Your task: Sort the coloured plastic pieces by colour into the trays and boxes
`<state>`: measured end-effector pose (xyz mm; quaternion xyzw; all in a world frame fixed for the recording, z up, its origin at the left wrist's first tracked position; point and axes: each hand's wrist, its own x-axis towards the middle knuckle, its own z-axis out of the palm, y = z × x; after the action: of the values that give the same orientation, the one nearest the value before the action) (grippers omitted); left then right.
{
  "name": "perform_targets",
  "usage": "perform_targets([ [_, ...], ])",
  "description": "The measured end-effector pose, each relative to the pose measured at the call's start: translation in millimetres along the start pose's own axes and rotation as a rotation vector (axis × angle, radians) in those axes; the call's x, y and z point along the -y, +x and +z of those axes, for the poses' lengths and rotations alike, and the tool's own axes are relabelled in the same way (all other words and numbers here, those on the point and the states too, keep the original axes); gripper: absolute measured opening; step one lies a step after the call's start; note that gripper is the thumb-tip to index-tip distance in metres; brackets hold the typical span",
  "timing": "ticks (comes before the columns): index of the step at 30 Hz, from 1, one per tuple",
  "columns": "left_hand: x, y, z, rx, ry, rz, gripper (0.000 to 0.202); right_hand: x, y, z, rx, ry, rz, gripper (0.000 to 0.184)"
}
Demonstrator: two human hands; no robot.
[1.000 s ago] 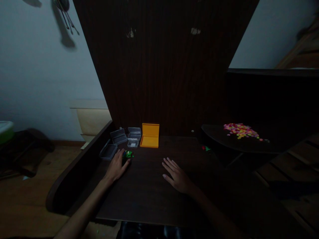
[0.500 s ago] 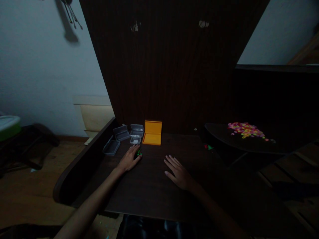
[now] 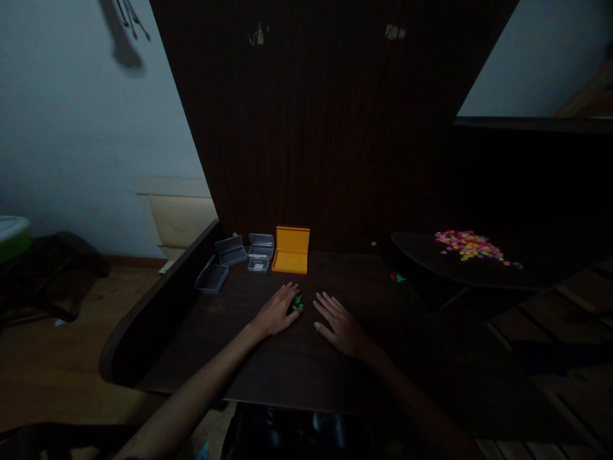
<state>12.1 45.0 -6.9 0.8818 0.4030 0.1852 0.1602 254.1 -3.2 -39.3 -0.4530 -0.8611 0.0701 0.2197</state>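
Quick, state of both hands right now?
Left hand: open, cupped beside small green pieces, no grip visible.
Right hand: open, palm down, nothing visibly held.

A narrow gap separates the green pieces point(image 3: 298, 300) from the right hand point(image 3: 341, 327). Forward passage lies right of the yellow box point(image 3: 290, 260); the back panel point(image 3: 335, 140) blocks further travel.

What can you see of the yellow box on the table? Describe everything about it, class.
The yellow box is shallow and rectangular, seemingly smooth plastic. It stands open, its lid raised at the back and its base lying flat on the dark tabletop. Clear boxes stand just to its left. The left hand and right hand are both apart from it. Whether its lid touches the back panel is unclear.
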Motion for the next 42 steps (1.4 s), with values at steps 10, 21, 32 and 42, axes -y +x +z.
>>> perform_targets([
  [10, -29.8, -12.7, 15.3, 0.025, -0.1, 0.08, 0.046, -0.4, -0.4, 1.1, -0.033, 0.0, -0.031, 0.052],
  [21, -33.2, -14.9, 12.5, 0.021, -0.298, 0.064, 0.061, 0.1, -5.6, 5.4, -0.066, 0.081, -0.018, 0.043],
  [32, -17.8, 3.1, 7.0, -0.242, -0.659, -0.099, 0.043, -14.8, 3.4, -1.6, -0.102, 0.388, 0.105, 0.036],
  [42, 24.5, 27.4, -15.7, -0.4, -0.223, -0.005, 0.025, -21.2, 21.7, -7.8, -0.165, 0.251, 0.099, 0.025],
])
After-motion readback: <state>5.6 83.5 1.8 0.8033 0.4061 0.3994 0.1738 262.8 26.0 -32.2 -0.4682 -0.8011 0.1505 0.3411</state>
